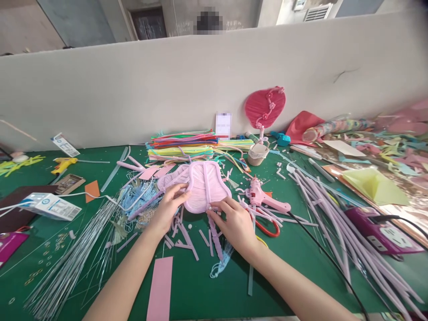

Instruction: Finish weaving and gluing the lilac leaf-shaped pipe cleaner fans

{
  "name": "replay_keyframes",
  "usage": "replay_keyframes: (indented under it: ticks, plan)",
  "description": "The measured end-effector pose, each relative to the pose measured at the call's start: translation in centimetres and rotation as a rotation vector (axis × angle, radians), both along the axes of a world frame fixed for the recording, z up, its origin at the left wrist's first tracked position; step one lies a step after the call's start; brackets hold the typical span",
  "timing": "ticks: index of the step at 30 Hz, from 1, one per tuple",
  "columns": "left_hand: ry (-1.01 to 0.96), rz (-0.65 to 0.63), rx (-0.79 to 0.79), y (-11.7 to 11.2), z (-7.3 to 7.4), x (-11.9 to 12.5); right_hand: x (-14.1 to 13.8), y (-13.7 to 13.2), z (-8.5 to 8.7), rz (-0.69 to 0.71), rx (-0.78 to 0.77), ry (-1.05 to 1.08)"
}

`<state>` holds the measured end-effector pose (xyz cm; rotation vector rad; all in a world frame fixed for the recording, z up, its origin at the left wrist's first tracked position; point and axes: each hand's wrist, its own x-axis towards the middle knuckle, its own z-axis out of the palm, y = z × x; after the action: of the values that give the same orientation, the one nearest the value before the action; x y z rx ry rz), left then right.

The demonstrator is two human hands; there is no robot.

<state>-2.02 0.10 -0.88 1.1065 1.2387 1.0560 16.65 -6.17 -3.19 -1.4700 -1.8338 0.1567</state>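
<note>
A lilac hand fan with a fuzzy rim and a middle rib is held up over the green table. My left hand grips its lower left edge between thumb and fingers. At the base of the fan, where the twisted lilac handle begins, my right hand is pinched close; a small pale bead seems to sit by its fingertips. A blue tassel hangs beyond the handle's end. Behind the fan lies a second lilac piece, partly covered.
A pink glue gun and red-handled scissors lie right of my hands. Bundled colourful pipe cleaners are behind. Lilac stems and a purple power strip fill the right. Silver wires spread at left; a red fan stands behind.
</note>
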Motion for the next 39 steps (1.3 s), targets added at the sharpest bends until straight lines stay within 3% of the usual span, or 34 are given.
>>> replay_keyframes:
  ticks: [14,21,29,33,39]
  plan:
    - [0.049,0.073,0.047,0.2,-0.9,-0.1,1.0,-0.3,0.0,0.046,-0.071,0.113]
    - [-0.001,0.017,-0.03,-0.4,-0.1,0.3,1.1,-0.3,0.5,0.082,0.001,0.115]
    - [-0.019,-0.043,-0.041,-1.0,0.5,0.9,0.3,0.3,0.6,0.134,-0.037,-0.004]
    - [0.0,-0.014,-0.049,-0.9,0.5,0.8,1.0,0.0,0.9,0.119,-0.005,0.017]
    - [-0.048,0.041,-0.004,-0.3,0.3,0.0,2.7,-1.3,0.7,0.216,-0.238,-0.052]
